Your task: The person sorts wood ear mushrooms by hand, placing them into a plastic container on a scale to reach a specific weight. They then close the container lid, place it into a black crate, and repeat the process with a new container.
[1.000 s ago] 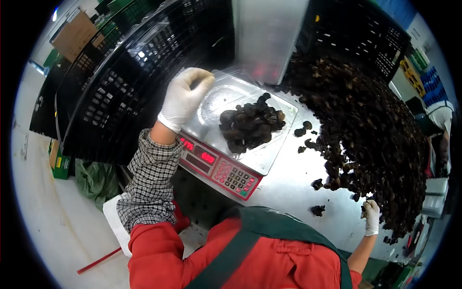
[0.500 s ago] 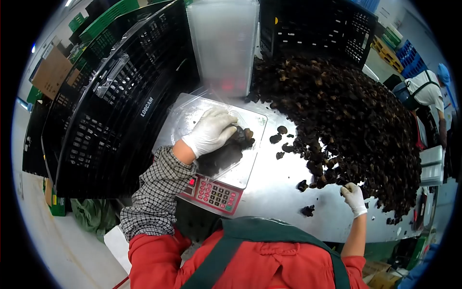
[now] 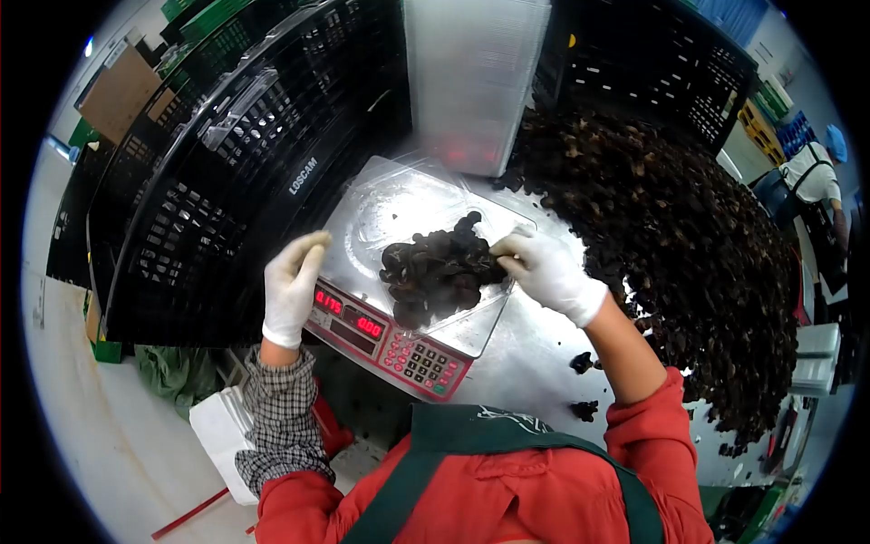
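Observation:
A small heap of black wood ear fungus [image 3: 439, 267] lies in clear plastic [image 3: 412, 186] on the metal plate of a digital scale [image 3: 362, 267]. The red display reads 0.175 on the left and 0.00 beside it. My right hand [image 3: 548, 272], in a white glove, is at the heap's right edge, fingertips pinched on a dark piece of it. My left hand [image 3: 292, 290], also gloved, hovers by the scale's left corner near the display, thumb and fingers a little apart with nothing in them.
A large mound of loose wood ear fungus [image 3: 689, 272] covers the metal table's right side. A stack of clear plastic trays [image 3: 471, 82] stands behind the scale. Black crates [image 3: 245, 172] rise at the left. A co-worker [image 3: 811, 177] bends at the far right.
My right hand has moved from the mound's front edge to the heap on the scale. My left hand has drawn back off the heap, leftward, uncovering it and the display. The view has shifted.

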Demonstrator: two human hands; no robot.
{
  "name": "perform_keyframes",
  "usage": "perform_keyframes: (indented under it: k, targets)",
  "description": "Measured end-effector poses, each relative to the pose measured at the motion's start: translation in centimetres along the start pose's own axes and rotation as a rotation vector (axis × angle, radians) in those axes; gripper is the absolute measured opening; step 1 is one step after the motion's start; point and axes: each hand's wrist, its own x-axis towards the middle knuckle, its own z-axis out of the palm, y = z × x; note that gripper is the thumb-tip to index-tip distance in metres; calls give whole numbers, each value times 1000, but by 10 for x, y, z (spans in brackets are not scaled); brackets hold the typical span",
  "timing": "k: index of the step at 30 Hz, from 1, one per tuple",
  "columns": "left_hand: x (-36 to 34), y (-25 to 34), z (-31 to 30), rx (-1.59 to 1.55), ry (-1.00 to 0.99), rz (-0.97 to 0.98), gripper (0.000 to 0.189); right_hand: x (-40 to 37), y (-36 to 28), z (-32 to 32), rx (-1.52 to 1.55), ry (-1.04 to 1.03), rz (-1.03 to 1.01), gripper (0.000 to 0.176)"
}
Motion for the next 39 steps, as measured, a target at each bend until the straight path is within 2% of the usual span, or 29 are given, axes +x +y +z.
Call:
perform_keyframes:
  k: [1, 2, 5, 7, 9, 10, 11, 12, 13, 14, 15, 18, 21, 22, 23, 25, 26, 27, 29, 31, 33, 35, 36, 38, 39]
  targets:
    - [-9, -8, -4, 4, 28, -23, 23, 8, 2, 10, -25, -30, -31, 9]
    - [-19, -16, -7, -20, 49, -81, 23, 15, 2, 14, -181, -83, -90, 8]
    - [-39, -26, -4, -96, 55, -160, 26, 22, -3, 3, -238, -206, -108, 8]
    - [-50, -19, 3, -173, 48, -227, 26, 28, 1, -18, -142, -148, -113, 14]
    - [-60, -11, 9, -149, -5, -207, 24, 41, 11, -29, 154, -90, 157, 17]
    - [-64, -9, 12, -223, -33, -251, 20, 51, 21, -25, 157, -28, 176, 20]
    - [-67, -7, 17, -210, -67, -324, 24, 62, 32, -20, 160, 37, 196, 23]
    - [-70, -1, 26, -243, -101, -403, 29, 76, 32, -18, 283, -24, 349, 28]
    - [-73, 5, 35, -275, -135, -480, 35, 85, 41, -11, 541, -74, 432, 44]
    - [-75, 8, 45, -244, -162, -483, 50, 96, 47, -2, 731, -78, 545, 50]
    - [-75, 16, 55, -275, -147, -495, 55, 104, 48, 8, 919, -80, 656, 56]
    - [-71, 11, 74, -277, -119, -496, 56, 119, 41, 25, 1205, -4, 717, 65]
    - [-63, 4, 74, -287, -91, -463, 50, 106, 44, 2, 1437, -98, 315, 64]
    - [-63, 4, 75, -297, -64, -466, 41, 98, 36, -8, 1254, -121, 280, 63]
    - [-63, 4, 75, -326, -62, -477, 37, 82, 12, -28, 829, -153, 241, 51]
    - [-63, 2, 74, -385, -52, -494, 30, 46, 19, -25, 347, -218, -64, 35]
    - [-65, -5, 71, -445, -44, -532, 22, 25, 8, -25, 122, -218, -143, 35]
    - [-66, -9, 64, -503, -99, -585, 25, 7, -4, -24, -103, -213, -227, 36]
    - [-70, -2, 54, -791, -138, -664, 29, -14, -4, -7, 67, -120, -209, 37]
    - [-73, -1, 54, -681, -211, -632, 26, -21, -2, 2, 101, -72, -199, 39]
    - [-74, -5, 58, -671, -231, -633, 24, -27, -3, 6, 136, -3, -148, 46]
    - [-71, -10, 58, -653, -265, -658, 22, -35, -3, 7, 30, 142, 7, 54]
    - [-70, -5, 59, -618, -257, -657, 18, -37, -8, 0, 249, -1, 342, 59]
    - [-69, -4, 64, -571, -260, -643, 18, -42, 29, 13, 710, -151, 585, 39]
    - [-68, -7, 66, -564, -263, -635, 19, -42, 26, 8, 936, -246, 703, 32]
